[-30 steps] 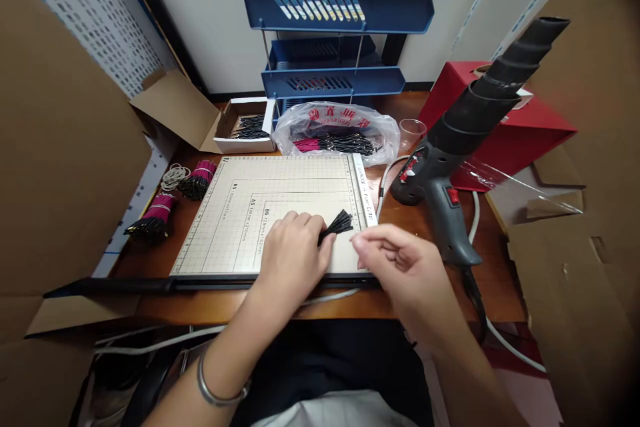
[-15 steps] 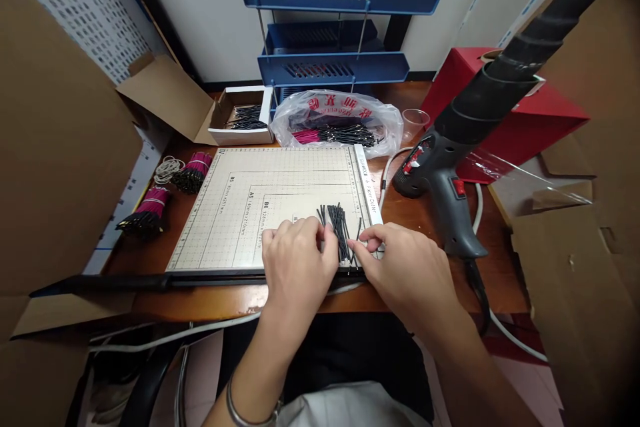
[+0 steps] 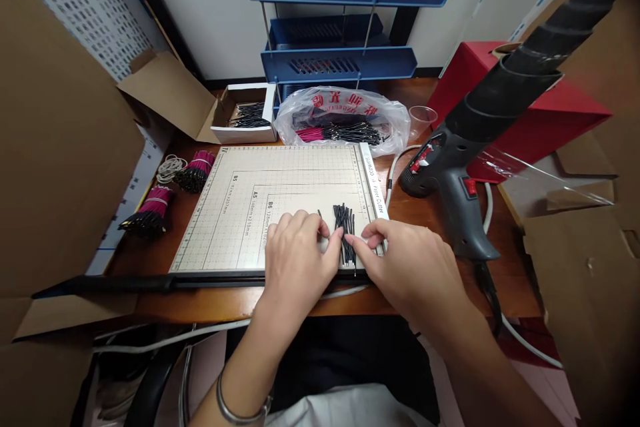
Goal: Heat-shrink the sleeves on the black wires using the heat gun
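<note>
A small bundle of short black wires lies on the cream gridded board of a paper cutter, near its right edge. My left hand is closed at the bundle's left side, its thumb tip against the wires. One stray dark wire end shows by its index finger. From the right, my right hand presses its thumb on the bundle, with the index finger curled behind. The two thumb tips nearly meet over the wires. The lower wire ends point toward the cutter's front edge.
A grey heat gun stands at right before a red box. Behind the cutter are a plastic bag of wires, a white box and blue trays. Pink-and-black wire bundles lie left. The black cutter handle runs along the front.
The wires, spread apart before, are now gathered into a tighter bundle. My thumbs have come closer together. The view has shifted slightly.
</note>
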A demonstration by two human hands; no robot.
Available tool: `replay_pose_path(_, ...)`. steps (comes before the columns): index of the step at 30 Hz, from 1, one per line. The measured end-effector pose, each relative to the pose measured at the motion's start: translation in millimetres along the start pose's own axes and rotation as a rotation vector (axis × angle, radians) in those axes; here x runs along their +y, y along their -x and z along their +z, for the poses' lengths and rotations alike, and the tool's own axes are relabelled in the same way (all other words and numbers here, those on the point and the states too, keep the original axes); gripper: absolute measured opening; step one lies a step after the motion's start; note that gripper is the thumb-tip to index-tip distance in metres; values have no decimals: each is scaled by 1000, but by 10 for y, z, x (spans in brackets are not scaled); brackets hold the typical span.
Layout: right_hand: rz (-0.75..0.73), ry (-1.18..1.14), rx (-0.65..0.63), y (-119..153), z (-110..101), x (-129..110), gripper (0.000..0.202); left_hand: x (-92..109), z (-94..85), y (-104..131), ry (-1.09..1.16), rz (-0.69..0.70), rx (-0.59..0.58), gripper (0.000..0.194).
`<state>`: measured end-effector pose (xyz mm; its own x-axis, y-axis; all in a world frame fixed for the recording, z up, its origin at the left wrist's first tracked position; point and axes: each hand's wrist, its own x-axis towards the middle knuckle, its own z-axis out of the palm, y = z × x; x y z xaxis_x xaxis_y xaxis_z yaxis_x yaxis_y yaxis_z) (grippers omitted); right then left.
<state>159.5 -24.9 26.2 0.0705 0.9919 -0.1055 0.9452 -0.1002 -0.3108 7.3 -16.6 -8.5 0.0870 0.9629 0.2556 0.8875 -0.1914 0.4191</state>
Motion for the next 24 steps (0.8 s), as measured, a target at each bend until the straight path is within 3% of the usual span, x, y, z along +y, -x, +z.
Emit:
replay_pose_path(9, -152, 90, -49, -13, 15, -62, 20, 13, -29, -46, 182, 31, -1, 14)
replay_pose_path(14, -78, -19, -11, -49, 66, -95, 22, -67, -48, -48, 267, 5, 12, 13)
replay_pose_path(19, -52, -100, -67, -59, 43, -39, 13, -89, -29, -65, 303, 9, -18, 18)
replay_pose_path(24, -47, -145, -71, -62, 10, 25, 18, -92, -20, -55, 290, 6, -29, 15)
